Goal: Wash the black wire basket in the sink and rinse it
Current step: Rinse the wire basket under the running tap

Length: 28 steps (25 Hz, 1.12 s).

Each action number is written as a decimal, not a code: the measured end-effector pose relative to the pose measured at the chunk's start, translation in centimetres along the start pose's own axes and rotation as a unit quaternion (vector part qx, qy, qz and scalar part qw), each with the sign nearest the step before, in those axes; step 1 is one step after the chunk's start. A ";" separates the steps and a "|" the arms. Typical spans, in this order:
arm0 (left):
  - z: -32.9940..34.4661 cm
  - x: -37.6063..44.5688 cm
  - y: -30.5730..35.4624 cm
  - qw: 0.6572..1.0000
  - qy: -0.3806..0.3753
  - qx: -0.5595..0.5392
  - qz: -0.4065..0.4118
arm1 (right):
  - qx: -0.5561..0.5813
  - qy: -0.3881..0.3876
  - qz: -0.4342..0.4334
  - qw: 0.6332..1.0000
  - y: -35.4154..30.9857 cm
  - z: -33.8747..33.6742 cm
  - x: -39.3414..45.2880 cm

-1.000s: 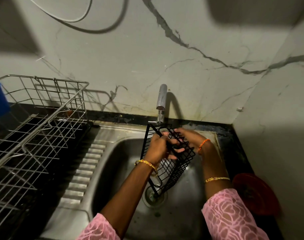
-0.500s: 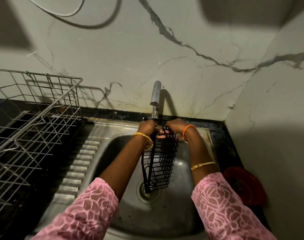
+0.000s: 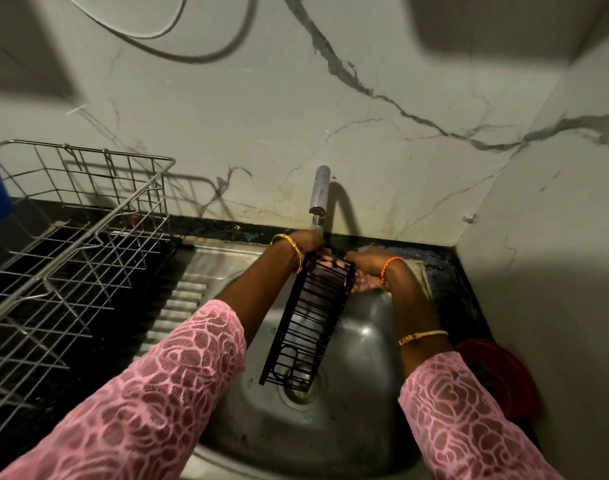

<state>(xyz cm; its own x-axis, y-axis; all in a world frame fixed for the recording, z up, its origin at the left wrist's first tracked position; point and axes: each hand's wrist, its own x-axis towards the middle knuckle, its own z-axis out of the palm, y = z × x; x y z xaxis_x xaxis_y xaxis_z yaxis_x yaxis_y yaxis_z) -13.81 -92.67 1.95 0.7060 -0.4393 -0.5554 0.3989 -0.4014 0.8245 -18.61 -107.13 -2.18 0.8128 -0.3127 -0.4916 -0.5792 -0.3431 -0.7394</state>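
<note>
One silver dish rack is sitting left of the steel sink, one red bowl right of it. One black wire basket is hanging tilted inside the sink, its lower end over the drain, under one tap. The left hand is gripping its top edge; the right hand is clasping the top right corner.

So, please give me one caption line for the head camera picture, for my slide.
Both hands hold a black wire basket upright under the steel tap over the round steel sink.
</note>
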 end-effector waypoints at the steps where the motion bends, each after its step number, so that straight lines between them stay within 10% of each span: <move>1: -0.1 0.1 -0.1 1.000 -0.009 0.017 -0.006 | 0.036 -0.017 0.014 0.999 0.4 -0.1 0.0; 17: -5.5 -2.7 -2.7 0.970 -0.187 0.149 0.054 | 0.251 -0.071 -0.038 0.965 4.9 3.1 -3.1; 28: -7.5 -1.7 -5.1 0.970 -0.085 0.192 0.122 | 0.155 -0.001 -0.111 0.982 2.8 4.2 -3.6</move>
<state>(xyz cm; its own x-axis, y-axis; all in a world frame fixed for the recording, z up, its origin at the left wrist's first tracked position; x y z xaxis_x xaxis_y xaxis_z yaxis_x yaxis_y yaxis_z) -12.64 -83.88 -0.48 0.6327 -0.6714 -0.3859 -0.0373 -0.5242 0.8508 -22.95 -103.20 -4.44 0.9172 -0.2590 -0.3029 -0.3411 -0.1171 -0.9327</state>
